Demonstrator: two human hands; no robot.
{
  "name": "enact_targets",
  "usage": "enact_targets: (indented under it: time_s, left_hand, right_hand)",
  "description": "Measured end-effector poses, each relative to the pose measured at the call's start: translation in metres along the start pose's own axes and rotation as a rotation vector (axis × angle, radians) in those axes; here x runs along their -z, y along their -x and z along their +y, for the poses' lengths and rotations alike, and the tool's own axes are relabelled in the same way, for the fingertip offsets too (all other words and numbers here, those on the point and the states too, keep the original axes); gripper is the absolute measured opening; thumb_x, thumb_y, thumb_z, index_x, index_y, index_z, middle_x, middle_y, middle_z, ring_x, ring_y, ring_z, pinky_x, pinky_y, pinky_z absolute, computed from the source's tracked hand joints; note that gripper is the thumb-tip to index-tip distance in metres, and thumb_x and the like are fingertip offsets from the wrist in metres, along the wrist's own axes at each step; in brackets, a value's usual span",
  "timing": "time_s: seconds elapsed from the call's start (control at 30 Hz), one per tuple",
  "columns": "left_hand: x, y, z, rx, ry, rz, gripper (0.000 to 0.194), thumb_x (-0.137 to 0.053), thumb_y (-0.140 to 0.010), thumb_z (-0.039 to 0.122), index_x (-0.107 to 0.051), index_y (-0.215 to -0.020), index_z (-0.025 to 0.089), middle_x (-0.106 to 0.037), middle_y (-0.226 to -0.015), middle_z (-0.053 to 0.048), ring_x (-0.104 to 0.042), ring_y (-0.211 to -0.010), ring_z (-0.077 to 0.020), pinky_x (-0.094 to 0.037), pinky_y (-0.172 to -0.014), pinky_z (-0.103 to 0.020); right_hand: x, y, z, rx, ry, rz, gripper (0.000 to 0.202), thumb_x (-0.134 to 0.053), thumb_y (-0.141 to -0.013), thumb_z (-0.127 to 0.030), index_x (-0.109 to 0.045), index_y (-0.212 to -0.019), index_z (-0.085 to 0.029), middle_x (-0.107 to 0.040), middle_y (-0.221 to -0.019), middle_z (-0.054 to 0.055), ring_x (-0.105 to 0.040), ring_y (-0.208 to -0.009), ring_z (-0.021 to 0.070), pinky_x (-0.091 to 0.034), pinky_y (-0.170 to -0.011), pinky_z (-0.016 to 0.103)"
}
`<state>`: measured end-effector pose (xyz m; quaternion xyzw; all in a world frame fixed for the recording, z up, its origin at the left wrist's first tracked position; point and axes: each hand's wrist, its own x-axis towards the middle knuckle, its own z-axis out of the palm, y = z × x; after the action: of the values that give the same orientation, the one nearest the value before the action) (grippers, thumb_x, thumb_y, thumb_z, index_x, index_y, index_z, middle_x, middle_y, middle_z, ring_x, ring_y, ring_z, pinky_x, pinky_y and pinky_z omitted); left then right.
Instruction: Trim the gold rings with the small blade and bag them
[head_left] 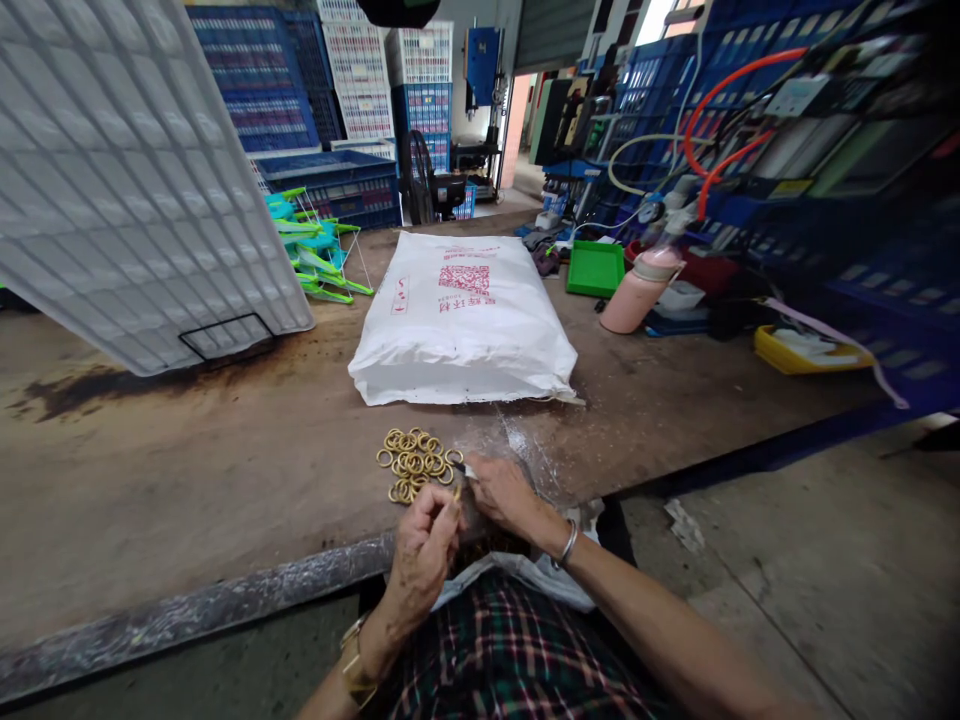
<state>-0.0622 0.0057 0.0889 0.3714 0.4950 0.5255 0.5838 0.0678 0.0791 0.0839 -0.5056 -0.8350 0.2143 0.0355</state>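
Observation:
Several brass-coloured rings (411,463) lie in a loose pile near the front edge of the table. Just in front of them my left hand (426,545) is closed, pinching one ring (457,493) between thumb and fingers. My right hand (504,492) is beside it on the right, fingers wrapped round a small tool (466,470) with a dark, thin tip and a pale part. The tip points left toward the pile; most of the tool is hidden in the hand, so its exact kind does not show.
A white printed sack (461,320) lies beyond the rings. A white crate (150,190) stands at left, near green clip-like pieces (319,250). At right are a pink bottle (641,292), a green tray (595,267) and a yellow dish (810,352). The table's front edge (195,610) is plastic-wrapped.

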Motion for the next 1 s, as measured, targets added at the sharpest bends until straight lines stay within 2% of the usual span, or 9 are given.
enact_targets:
  time_s: [0.07,0.2,0.33,0.5,0.57,0.67,0.77,0.9,1.0]
  left_hand:
    - [-0.003,0.002,0.004,0.055,0.121,-0.043,0.032,-0.059,-0.075,0.047,-0.047,-0.068,0.018,-0.048,-0.052,0.006,-0.035,-0.038,-0.0036,-0.026,-0.036,-0.016]
    - [-0.001,-0.004,0.006,0.211,0.365,0.018,0.032,-0.064,-0.072,0.044,-0.046,-0.07,0.018,-0.057,-0.064,0.002,-0.042,-0.043,-0.0049,-0.028,-0.036,-0.016]
    - [0.006,-0.008,0.004,0.263,0.426,0.055,0.027,-0.066,-0.07,0.037,-0.048,-0.073,0.016,-0.061,-0.07,-0.001,-0.048,-0.047,-0.0064,-0.03,-0.038,-0.016]
    - [0.012,-0.009,0.006,0.356,0.557,0.033,0.028,-0.068,-0.067,0.025,-0.054,-0.09,0.018,-0.06,-0.066,0.001,-0.051,-0.05,-0.0073,-0.034,-0.042,-0.015]
    - [0.014,-0.011,0.007,0.395,0.608,0.024,0.025,-0.069,-0.065,0.024,-0.056,-0.084,0.015,-0.061,-0.069,-0.001,-0.053,-0.054,-0.0079,-0.036,-0.043,-0.016]
    - [0.015,-0.014,0.006,0.422,0.63,0.081,0.023,-0.071,-0.062,0.027,-0.055,-0.07,0.013,-0.062,-0.072,-0.003,-0.056,-0.058,-0.0093,-0.039,-0.044,-0.016]
    - [0.012,-0.017,0.003,0.347,0.53,0.117,0.028,-0.073,-0.061,0.031,-0.053,-0.072,0.016,-0.06,-0.07,0.0,-0.055,-0.056,-0.0089,-0.037,-0.041,-0.016]
    - [0.007,-0.018,-0.001,0.116,0.18,0.158,0.031,-0.068,-0.067,0.037,-0.055,-0.088,0.019,-0.054,-0.059,0.006,-0.042,-0.041,-0.0057,-0.028,-0.035,-0.015]
    - [0.005,-0.02,-0.001,-0.052,-0.115,0.16,0.025,-0.064,-0.071,0.032,-0.061,-0.092,0.019,-0.06,-0.064,0.002,-0.05,-0.051,-0.0083,-0.039,-0.049,-0.019]
  right_hand:
    - [-0.001,-0.005,0.006,-0.069,0.022,0.02,0.024,-0.038,-0.082,-0.013,-0.056,-0.098,-0.014,-0.066,-0.078,0.008,-0.056,-0.065,0.0146,-0.03,-0.057,0.024]
    - [0.0,-0.016,0.008,-0.078,0.004,0.139,0.021,-0.038,-0.088,-0.024,-0.053,-0.102,-0.018,-0.065,-0.089,0.006,-0.058,-0.077,0.0159,-0.034,-0.065,0.023]
    - [0.002,-0.027,0.0,-0.089,0.064,0.12,0.021,-0.043,-0.087,-0.031,-0.052,-0.102,-0.02,-0.062,-0.098,0.007,-0.058,-0.083,0.0177,-0.035,-0.067,0.025]
    - [-0.001,-0.033,-0.003,-0.096,0.114,0.124,0.018,-0.042,-0.085,-0.026,-0.053,-0.098,-0.02,-0.059,-0.098,0.006,-0.057,-0.077,0.0169,-0.034,-0.063,0.025]
    - [-0.002,-0.033,0.0,-0.089,0.098,0.129,0.017,-0.042,-0.083,-0.023,-0.052,-0.096,-0.018,-0.059,-0.096,0.007,-0.056,-0.075,0.0166,-0.034,-0.062,0.025]
    - [0.0,-0.032,0.003,-0.065,-0.054,0.131,0.014,-0.042,-0.081,-0.018,-0.052,-0.091,-0.016,-0.059,-0.081,0.004,-0.053,-0.068,0.0147,-0.033,-0.061,0.024]
    - [0.004,-0.028,0.004,-0.045,-0.375,0.125,0.011,-0.042,-0.077,-0.015,-0.052,-0.081,-0.018,-0.053,-0.067,-0.002,-0.048,-0.062,0.0115,-0.033,-0.058,0.021]
    - [0.008,-0.02,-0.001,-0.079,-0.793,0.012,0.008,-0.044,-0.071,-0.015,-0.051,-0.073,-0.018,-0.047,-0.059,-0.006,-0.042,-0.053,0.0075,-0.031,-0.05,0.018]
    - [0.008,-0.015,-0.004,-0.186,-1.056,-0.15,0.007,-0.044,-0.069,-0.019,-0.049,-0.074,-0.018,-0.043,-0.053,-0.009,-0.03,-0.039,0.0044,-0.022,-0.04,0.017]
